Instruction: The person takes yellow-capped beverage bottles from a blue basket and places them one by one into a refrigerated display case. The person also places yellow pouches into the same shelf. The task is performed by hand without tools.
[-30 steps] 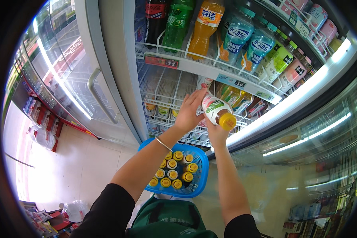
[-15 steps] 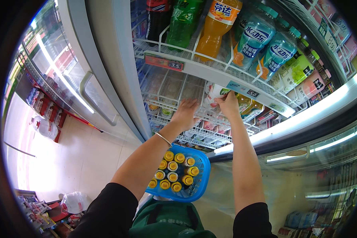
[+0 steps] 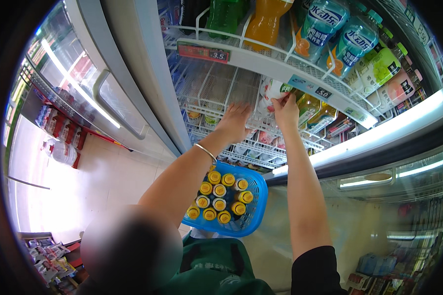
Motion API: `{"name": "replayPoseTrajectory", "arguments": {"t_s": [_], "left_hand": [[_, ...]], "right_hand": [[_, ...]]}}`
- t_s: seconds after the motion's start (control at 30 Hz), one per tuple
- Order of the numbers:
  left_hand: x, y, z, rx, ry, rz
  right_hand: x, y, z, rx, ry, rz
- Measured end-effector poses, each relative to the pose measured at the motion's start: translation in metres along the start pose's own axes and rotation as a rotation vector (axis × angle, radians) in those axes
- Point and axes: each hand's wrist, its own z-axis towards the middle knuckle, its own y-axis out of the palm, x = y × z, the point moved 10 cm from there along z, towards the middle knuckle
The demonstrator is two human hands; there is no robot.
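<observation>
My right hand [image 3: 285, 112] reaches into the open drinks fridge with its fingers closed on a white bottle [image 3: 273, 91] that has a red and green pattern. The bottle is in the second shelf row, and its top is hidden under the shelf above. My left hand [image 3: 235, 122], wearing a bangle, lies with its fingers spread on the front of the wire shelf [image 3: 209, 81], left of the bottle. It holds nothing. Below my hands is a blue plastic basket [image 3: 261, 209] with several yellow-capped and white-capped bottles [image 3: 214, 178] upright in it.
On the shelf above stand an orange soda bottle [image 3: 267, 24], blue bottles [image 3: 321, 29] and a green bottle [image 3: 224, 17]. Yellow drink bottles [image 3: 310, 109] are right of my right hand. The fridge door [image 3: 123, 64] stands open at left; a glass door [image 3: 379, 196] is at right.
The view has shifted, so the shelves and basket sit higher in the picture. Both hands keep nearly the same places at the shelf, the right one still on the white bottle.
</observation>
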Motion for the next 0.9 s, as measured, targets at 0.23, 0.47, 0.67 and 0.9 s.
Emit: {"name": "replayPoseTrajectory", "arguments": {"t_s": [0.23,0.47,0.67,0.9], "left_hand": [[-0.004,-0.018,-0.037,0.162,0.037,-0.167],[-0.042,0.094,-0.185,0.028,-0.249,-0.562],[-0.053,0.182,-0.265,-0.19,-0.48,-0.667],[-0.052,0.201,-0.284,-0.131,-0.425,-0.712]], "right_hand": [[-0.03,-0.016,-0.046,0.314,-0.214,-0.003],[0.03,0.029,-0.189,0.068,-0.249,0.253],[0.144,0.115,-0.278,-0.334,0.011,-0.153],[0.19,0.163,-0.308,-0.592,0.349,-0.273]]}}
